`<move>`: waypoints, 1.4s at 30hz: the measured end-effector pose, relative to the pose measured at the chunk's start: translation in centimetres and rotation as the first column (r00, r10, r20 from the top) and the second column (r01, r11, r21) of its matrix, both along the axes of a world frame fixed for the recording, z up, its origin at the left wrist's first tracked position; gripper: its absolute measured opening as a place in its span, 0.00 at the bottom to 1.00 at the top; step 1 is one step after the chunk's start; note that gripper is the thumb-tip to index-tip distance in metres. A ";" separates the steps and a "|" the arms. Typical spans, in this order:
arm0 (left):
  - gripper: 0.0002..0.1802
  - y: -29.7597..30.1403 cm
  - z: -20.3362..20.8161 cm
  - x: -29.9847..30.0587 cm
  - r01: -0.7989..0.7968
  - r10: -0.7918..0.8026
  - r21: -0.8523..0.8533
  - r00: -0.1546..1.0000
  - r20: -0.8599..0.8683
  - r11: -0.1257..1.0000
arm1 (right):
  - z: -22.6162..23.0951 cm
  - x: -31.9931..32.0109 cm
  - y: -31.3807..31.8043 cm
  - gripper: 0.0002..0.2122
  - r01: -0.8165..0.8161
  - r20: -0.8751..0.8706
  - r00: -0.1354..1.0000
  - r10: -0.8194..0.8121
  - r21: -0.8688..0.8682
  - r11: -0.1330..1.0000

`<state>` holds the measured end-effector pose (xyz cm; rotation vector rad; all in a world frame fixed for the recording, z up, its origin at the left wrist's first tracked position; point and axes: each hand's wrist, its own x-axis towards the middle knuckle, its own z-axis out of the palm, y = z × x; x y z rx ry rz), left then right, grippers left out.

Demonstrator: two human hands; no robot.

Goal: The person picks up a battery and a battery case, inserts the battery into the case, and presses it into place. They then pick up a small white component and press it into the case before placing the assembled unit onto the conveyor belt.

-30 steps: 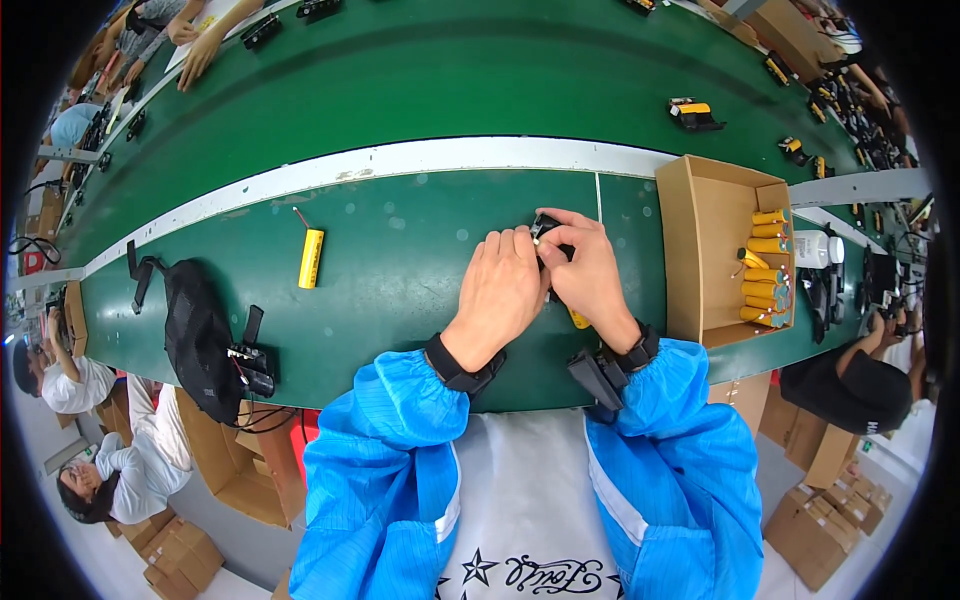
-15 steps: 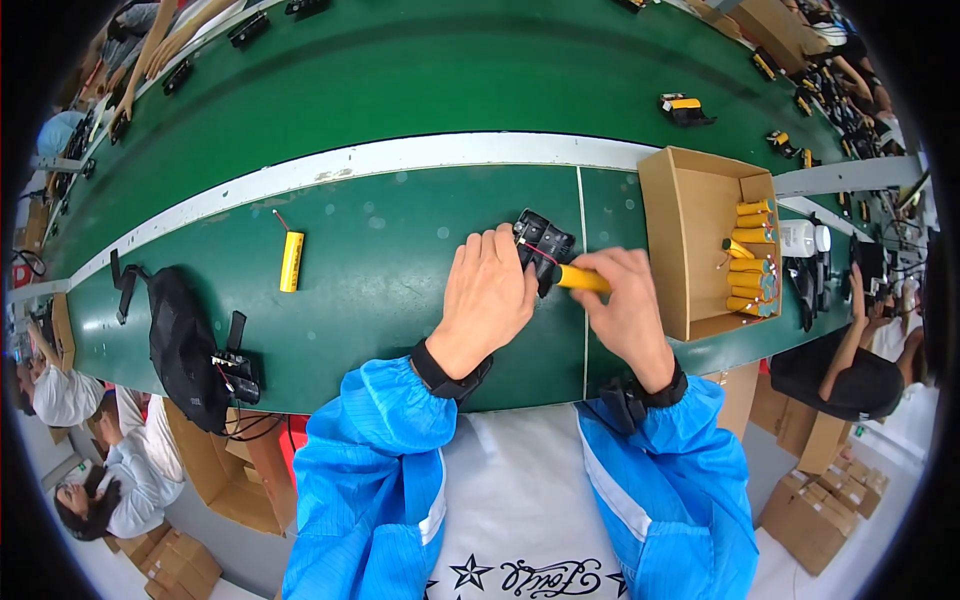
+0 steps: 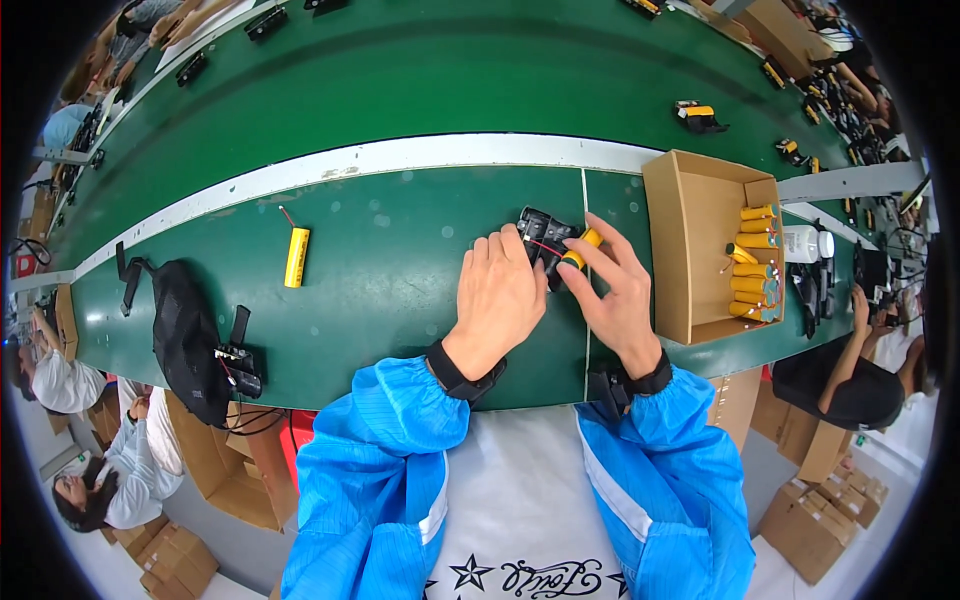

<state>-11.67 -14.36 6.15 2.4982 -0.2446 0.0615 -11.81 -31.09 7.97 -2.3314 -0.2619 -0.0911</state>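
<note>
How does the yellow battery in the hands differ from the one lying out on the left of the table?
The held battery is pinched by the right hand against a black holder that the left hand steadies; the loose battery lies alone, untouched, fully visible. The held one is partly hidden. Both are yellow cylinders with a red wire.

On the counter (image 3: 400, 290), I am seeing a holder (image 3: 545, 240) lying before me between both hands, a loose cell (image 3: 296, 257) lying well to its left, and a box (image 3: 700, 245) sitting just right, with cells (image 3: 752, 265) lying inside.
</note>
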 end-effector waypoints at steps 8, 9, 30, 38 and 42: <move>0.29 1.0 -0.1 -0.3 0.012 -0.015 -0.068 0.998 -0.055 0.998 | 0.2 -0.2 3.0 0.13 -0.191 0.177 0.966 0.188 -0.001 0.982; 0.30 1.5 0.0 -0.4 0.020 -0.028 -0.128 0.998 -0.060 0.992 | 0.4 -0.2 3.1 0.13 -0.191 0.161 0.967 0.196 -0.047 0.980; 0.22 4.6 0.7 -0.9 0.186 -0.184 -0.017 0.979 0.087 0.982 | -0.8 -0.2 4.1 0.16 -0.002 0.140 0.990 -0.008 0.072 0.997; 0.21 4.7 0.8 -1.0 0.224 -0.217 -0.070 0.971 0.100 0.972 | 0.4 0.2 4.7 0.17 -0.089 0.146 0.983 0.109 -0.136 0.987; 0.20 4.7 0.8 -1.1 0.194 -0.171 -0.202 0.977 0.126 0.960 | 0.3 0.4 4.8 0.19 -0.078 0.137 0.985 0.100 -0.161 0.984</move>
